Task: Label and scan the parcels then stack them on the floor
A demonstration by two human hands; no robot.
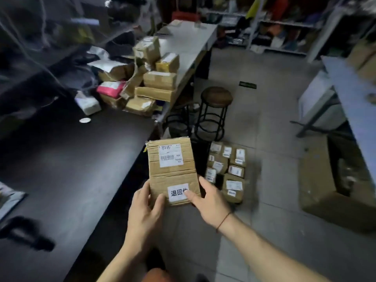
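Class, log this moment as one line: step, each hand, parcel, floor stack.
step: pressing label | left hand: holds parcel at near edge | right hand: thumb on white label | floor stack: labelled parcels beside black table

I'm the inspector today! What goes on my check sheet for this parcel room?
surface: black table, dark top.
job's things: parcel with two labels, held up; floor stack of labelled parcels; pile further back.
clutter: pink bag, white pack.
hands: left hand and right hand hold the parcel's near end.
cables: cord droops over the pile.
surroundings: stool, shelves, open box.
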